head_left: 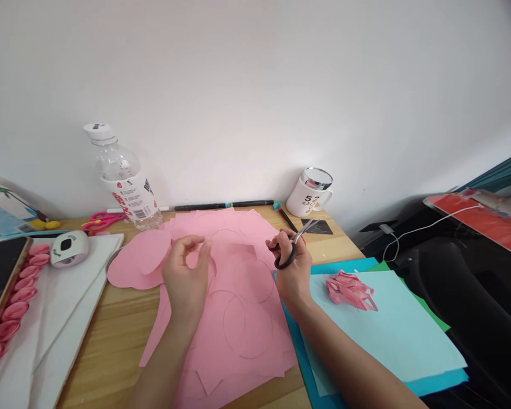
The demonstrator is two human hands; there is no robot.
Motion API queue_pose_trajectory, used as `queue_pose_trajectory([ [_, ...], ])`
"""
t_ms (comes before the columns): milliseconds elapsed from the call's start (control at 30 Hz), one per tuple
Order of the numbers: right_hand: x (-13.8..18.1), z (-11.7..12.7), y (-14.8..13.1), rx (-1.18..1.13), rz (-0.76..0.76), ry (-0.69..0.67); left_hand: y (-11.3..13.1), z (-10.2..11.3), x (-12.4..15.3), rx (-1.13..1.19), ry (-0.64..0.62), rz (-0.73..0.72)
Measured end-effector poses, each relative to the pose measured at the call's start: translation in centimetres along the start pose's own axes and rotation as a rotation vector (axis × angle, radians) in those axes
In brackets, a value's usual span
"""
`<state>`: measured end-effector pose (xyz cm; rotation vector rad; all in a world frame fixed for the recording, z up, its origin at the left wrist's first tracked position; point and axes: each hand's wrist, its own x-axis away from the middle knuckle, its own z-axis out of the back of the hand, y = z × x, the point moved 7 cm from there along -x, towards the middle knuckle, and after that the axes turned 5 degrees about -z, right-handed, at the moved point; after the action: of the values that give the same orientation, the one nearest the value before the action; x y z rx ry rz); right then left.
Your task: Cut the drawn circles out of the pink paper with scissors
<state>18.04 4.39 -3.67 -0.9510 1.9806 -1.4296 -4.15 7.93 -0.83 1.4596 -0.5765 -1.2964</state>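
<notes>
My right hand [293,264] holds a pair of scissors [286,257] with black handles, blades pointing up and away to the right. My left hand [186,278] hovers over the pink paper, fingers curved and thumb a little apart from the index finger; I make out nothing held in it. Below both hands lies a stack of pink paper sheets [255,341] with circles drawn on the top one. Several pink paper circles [134,258] overlap beside my left hand. Crumpled pink paper strips [351,291] rest on light blue paper [392,335] to the right.
A plastic bottle [130,184] and a white mug [309,193] stand by the wall, with black pens [200,207] between them. Pink-handled scissors [104,220], a white device [70,249], rolled pink paper roses [15,311] and a dark-screened phone or tablet [0,278] are at left.
</notes>
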Motion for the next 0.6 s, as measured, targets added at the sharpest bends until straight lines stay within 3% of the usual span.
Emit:
queue_pose_trajectory([
  [100, -0.2, 0.4, 0.2, -0.001, 0.0, 0.05, 1.5, -1.0, 0.6, -0.446, -0.123, -0.349],
  [200, -0.2, 0.4, 0.7, 0.014, -0.033, 0.046, 1.8, -1.5, 1.0, -0.732, -0.167, -0.508],
  [267, -0.3, 0.3, 1.1, 0.024, -0.064, 0.033, 1.5, -1.7, 1.0, -0.809, -0.204, -0.486],
  [433, -0.4, 0.1, 1.8, 0.037, -0.146, 0.021, -0.4, -1.5, 0.7, -0.791, -0.308, -0.202],
  [600, -0.4, -0.1, 1.7, 0.04, -0.153, 0.024, -0.6, -2.0, 0.8, -0.968, -0.369, -0.237],
])
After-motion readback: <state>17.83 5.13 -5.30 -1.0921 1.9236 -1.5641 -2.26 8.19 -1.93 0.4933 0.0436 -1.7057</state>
